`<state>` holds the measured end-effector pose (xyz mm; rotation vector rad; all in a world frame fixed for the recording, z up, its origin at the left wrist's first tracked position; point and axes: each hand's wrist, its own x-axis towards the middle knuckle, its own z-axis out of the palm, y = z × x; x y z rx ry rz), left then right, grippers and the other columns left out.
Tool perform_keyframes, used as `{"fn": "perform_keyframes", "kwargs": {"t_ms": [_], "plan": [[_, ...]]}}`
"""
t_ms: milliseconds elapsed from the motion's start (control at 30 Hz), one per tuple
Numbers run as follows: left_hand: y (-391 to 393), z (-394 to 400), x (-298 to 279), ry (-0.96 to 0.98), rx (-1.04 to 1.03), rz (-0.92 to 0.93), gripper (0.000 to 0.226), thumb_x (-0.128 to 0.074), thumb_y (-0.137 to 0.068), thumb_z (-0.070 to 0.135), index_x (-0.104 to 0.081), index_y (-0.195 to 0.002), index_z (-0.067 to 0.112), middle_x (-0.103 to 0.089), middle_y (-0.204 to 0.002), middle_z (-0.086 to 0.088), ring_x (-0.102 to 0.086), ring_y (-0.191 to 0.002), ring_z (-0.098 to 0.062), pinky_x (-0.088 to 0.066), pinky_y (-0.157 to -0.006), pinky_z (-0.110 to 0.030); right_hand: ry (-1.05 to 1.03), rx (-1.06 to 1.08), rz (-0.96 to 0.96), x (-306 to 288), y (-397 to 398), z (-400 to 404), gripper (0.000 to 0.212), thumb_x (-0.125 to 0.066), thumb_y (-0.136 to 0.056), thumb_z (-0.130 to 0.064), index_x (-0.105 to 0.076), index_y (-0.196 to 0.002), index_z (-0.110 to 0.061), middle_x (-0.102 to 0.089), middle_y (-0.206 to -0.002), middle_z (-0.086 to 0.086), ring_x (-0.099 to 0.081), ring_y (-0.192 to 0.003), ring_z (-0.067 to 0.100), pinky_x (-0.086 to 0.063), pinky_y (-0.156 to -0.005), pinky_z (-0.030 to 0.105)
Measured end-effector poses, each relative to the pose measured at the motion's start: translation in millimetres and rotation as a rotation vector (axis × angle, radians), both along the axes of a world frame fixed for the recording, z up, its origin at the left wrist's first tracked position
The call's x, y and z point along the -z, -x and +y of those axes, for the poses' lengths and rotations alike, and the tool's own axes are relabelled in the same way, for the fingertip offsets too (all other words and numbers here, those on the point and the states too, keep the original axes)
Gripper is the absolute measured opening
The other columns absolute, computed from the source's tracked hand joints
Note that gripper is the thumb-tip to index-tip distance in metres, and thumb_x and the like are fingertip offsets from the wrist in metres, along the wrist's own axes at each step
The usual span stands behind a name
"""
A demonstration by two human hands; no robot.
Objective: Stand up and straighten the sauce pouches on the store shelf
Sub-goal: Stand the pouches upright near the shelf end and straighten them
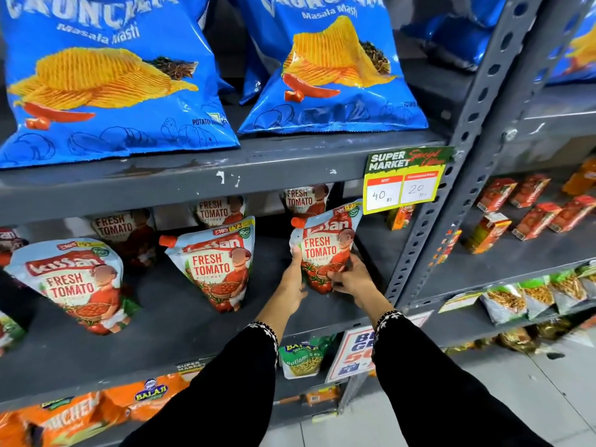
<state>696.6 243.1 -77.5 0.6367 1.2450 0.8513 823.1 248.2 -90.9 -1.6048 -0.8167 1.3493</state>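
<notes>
Tomato ketchup pouches with red spouts stand on the grey middle shelf (180, 321). The rightmost front pouch (324, 243) stands upright between my two hands. My left hand (294, 279) presses its left edge, and my right hand (350, 279) grips its lower right side. A second front pouch (214, 262) stands in the middle, leaning slightly. A third front pouch (74, 282) stands at the left, tilted. More pouches (121, 230) stand in a back row, partly hidden under the shelf above.
Blue chip bags (106, 75) fill the shelf above. A yellow price tag (403, 182) hangs beside the grey upright post (458, 162). Red cartons (532, 208) lie on the neighbouring shelf at right. Orange snack bags (96, 411) sit on the shelf below.
</notes>
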Motion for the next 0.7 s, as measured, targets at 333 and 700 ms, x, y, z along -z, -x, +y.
{"fn": "perform_keyframes", "kwargs": {"t_ms": [333, 700], "plan": [[0.2, 8.0, -1.0, -0.013, 0.011, -0.015, 0.076, -0.026, -0.087, 0.065, -0.033, -0.143, 0.013, -0.039, -0.149, -0.011, -0.037, -0.136, -0.027, -0.024, -0.113, -0.046, -0.042, 0.005, 0.009, 8.9, -1.7, 6.7, 0.053, -0.064, -0.08, 0.009, -0.045, -0.127, -0.008, -0.056, -0.133, 0.016, -0.054, -0.119, 0.036, -0.052, -0.092, 0.053], [6.2, -2.6, -1.2, -0.022, 0.088, -0.009, 0.073, -0.025, -0.089, 0.062, -0.03, -0.144, 0.014, -0.037, -0.15, -0.009, -0.038, -0.135, -0.027, -0.025, -0.113, -0.046, -0.03, 0.035, 0.01, 12.0, -2.0, 2.8, 0.056, -0.063, -0.079, 0.012, -0.044, -0.129, -0.006, -0.054, -0.135, 0.016, -0.052, -0.12, 0.036, -0.052, -0.081, 0.043]]}}
